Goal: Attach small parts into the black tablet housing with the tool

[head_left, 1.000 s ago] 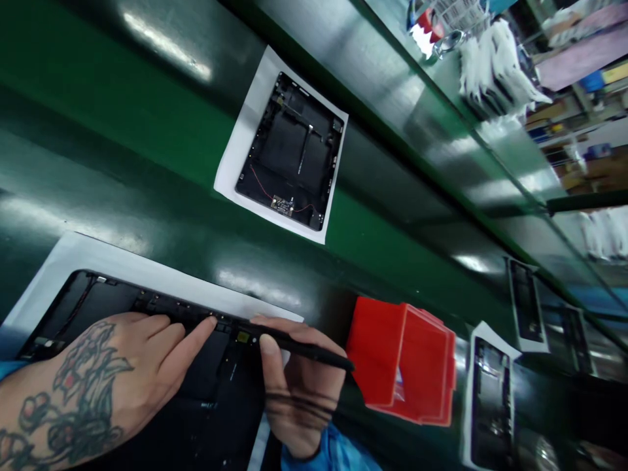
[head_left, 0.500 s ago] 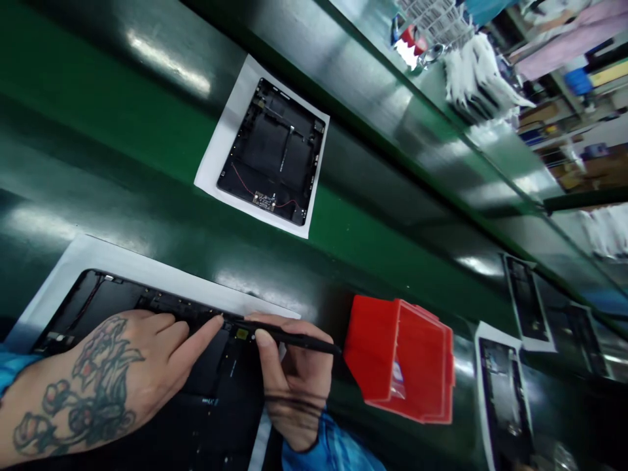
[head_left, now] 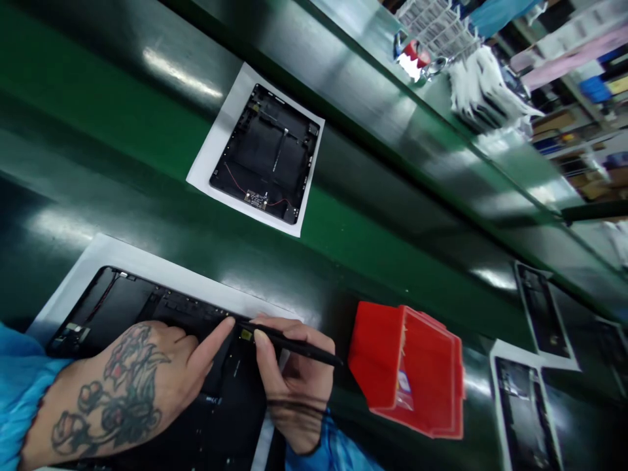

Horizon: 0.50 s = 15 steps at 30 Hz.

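Note:
A black tablet back shell (head_left: 240, 386) lies open side up on a white sheet (head_left: 142, 260), low in the head view. My left hand (head_left: 132, 386) rests over it, holding nothing. Its index finger is stretched out to the shell's far edge; the other fingers are bent and partly hidden. My right hand (head_left: 297, 373) grips slim black tweezers (head_left: 299, 345) like a pen. Their tip points left at the same edge, close beside my left index fingertip. Whether the tip holds a small part cannot be made out.
Right of my hands stands a red plastic bin (head_left: 375, 353) with a small clear bag (head_left: 404, 386) inside. Another tablet shell (head_left: 267, 157) lies on white paper on the green belt (head_left: 363, 242). More shells (head_left: 527, 418) lie at the right. White sheets (head_left: 483, 85) are piled on the far ledge.
The camera view has shifted slightly, so the bin and right-hand shells appear farther right and lower. Both hands keep nearly the same place on the shell, with the tweezers still gripped.

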### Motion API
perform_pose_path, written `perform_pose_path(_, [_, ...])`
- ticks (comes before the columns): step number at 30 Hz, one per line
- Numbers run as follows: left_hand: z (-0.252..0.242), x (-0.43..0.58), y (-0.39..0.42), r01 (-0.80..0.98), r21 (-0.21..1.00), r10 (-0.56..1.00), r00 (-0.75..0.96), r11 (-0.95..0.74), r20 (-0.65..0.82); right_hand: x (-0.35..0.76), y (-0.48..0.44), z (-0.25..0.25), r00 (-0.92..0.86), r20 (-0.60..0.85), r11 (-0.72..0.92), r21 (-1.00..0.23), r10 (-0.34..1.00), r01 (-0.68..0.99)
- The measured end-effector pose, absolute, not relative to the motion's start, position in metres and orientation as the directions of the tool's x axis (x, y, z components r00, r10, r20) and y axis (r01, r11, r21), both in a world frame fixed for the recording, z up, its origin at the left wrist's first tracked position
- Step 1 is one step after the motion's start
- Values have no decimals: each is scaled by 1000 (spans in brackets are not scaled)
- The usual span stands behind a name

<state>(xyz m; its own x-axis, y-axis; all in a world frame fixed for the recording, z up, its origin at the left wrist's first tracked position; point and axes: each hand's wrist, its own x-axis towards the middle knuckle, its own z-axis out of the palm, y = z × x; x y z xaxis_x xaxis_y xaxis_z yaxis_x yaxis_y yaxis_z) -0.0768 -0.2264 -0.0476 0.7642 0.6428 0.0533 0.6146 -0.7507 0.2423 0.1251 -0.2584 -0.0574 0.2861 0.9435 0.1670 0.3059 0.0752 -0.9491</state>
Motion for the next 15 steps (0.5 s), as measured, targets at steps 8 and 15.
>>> perform_pose_path(8, [-43,-83,-221,604,179,625,775,-777,94,126,-258,-56,271,155,71,-952,950,297])
perform_pose_path(15, [-44,-83,-220,600,180,622,776,-780,107,128,-259,-53,244,146,70,-953,959,295])
